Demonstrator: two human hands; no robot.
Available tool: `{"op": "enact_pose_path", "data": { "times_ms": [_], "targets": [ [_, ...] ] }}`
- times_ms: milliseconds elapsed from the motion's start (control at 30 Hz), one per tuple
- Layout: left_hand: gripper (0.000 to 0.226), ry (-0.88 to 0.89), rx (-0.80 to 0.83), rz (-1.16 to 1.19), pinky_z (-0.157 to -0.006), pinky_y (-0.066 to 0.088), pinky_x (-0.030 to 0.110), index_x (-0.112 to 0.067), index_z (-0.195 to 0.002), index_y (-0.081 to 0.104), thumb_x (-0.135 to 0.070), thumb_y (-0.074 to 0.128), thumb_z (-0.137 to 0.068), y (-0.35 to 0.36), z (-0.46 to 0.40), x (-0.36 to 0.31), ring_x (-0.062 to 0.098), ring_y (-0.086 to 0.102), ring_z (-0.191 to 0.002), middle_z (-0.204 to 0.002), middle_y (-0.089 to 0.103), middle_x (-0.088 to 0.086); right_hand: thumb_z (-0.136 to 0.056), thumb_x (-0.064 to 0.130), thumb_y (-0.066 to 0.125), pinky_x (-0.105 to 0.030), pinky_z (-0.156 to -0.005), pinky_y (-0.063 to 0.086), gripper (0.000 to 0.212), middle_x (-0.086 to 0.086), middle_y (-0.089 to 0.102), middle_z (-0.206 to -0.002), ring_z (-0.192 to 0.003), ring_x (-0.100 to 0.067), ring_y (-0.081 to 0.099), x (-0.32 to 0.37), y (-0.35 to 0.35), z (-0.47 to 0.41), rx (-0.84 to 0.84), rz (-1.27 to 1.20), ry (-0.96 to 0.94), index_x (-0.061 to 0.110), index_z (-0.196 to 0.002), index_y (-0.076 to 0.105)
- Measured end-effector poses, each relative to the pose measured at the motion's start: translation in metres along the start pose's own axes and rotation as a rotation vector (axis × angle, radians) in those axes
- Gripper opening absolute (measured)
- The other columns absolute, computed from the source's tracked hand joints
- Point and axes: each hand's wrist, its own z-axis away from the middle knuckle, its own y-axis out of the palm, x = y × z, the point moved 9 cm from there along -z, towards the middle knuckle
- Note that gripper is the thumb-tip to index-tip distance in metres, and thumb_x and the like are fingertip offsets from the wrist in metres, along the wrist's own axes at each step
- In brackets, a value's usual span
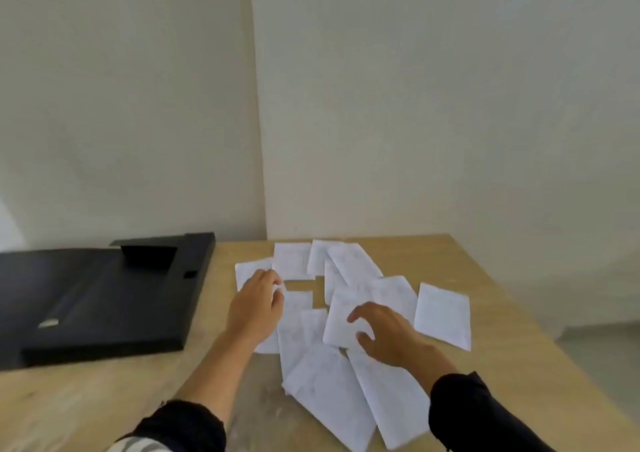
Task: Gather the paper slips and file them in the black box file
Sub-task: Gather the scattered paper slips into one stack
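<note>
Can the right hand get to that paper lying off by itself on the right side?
Probably yes. The lone paper slip lies flat just right of the right hand, with only bare table around it and nothing in between.

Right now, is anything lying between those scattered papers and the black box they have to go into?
Nothing visible does. Only bare wooden table lies between the paper slips and the black box file, which lies open to their left. The left hand rests on the slips nearest it.
</note>
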Motion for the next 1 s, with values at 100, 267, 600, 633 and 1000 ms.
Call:
{"op": "enact_pose_path", "data": {
  "times_ms": [100,267,600,633,1000],
  "targets": [
    [0.021,-0.056,0.105,-0.040,-0.075,0.049,0.026,-0.012,-0.110,0.053,-0.018,0.047,-0.090,0.036,0.024,0.005,0.019,0.059,-0.096,-0.116,0.058,0.004,-0.084,0.032,0.058,-0.032,-0.111,0.027,0.044,0.012,0.041,-0.144,-0.137,-0.011,0.031,-0.017,0.034,0.021,0.195,0.054,0.003,0.034,-0.126,0.048],
    [0.053,-0.029,0.335,-0.169,-0.085,0.046,0.029,-0.022,-0.118,0.048,-0.053,0.056,-0.077,0.079,0.062,0.006,0.015,0.052,-0.109,-0.123,0.052,-0.006,-0.085,0.044,0.058,-0.034,-0.116,0.018,0.051,0.012,0.033,-0.150,-0.142,-0.011,0.022,-0.031,0.045,0.028,0.120,0.032,0.016,0.037,-0.132,0.042],
    [0.060,-0.220,0.206,-0.107,-0.102,0.040,0.036,-0.015,-0.129,0.043,-0.050,0.056,-0.082,0.083,0.064,0.027,0.025,0.032,-0.132,-0.146,0.030,0.008,-0.081,0.046,0.061,-0.028,-0.098,0.038,0.053,0.003,0.051,-0.122,-0.116,-0.017,0.044,-0.017,0.058,0.000,0.012,-0.100,-0.012,0.021,-0.127,0.052],
    [0.058,-0.244,0.159,-0.133,-0.102,0.041,0.036,-0.013,-0.127,0.044,-0.049,0.055,-0.083,0.082,0.061,0.028,0.026,0.034,-0.130,-0.145,0.033,0.010,-0.080,0.047,0.062,-0.029,-0.098,0.038,0.049,0.004,0.052,-0.121,-0.116,-0.016,0.043,-0.015,0.059,-0.003,-0.006,-0.123,-0.016,0.023,-0.122,0.054],
    [0.075,-0.474,0.011,-0.174,-0.108,0.028,0.046,-0.011,-0.140,0.026,-0.059,0.042,-0.084,0.083,0.053,0.045,0.037,0.028,-0.133,-0.144,0.033,0.021,-0.079,0.051,0.061,-0.027,-0.102,0.034,0.039,0.012,0.050,-0.127,-0.123,-0.010,0.041,-0.010,0.050,0.009,-0.146,-0.053,-0.015,0.030,-0.112,0.056]
  ]
}}
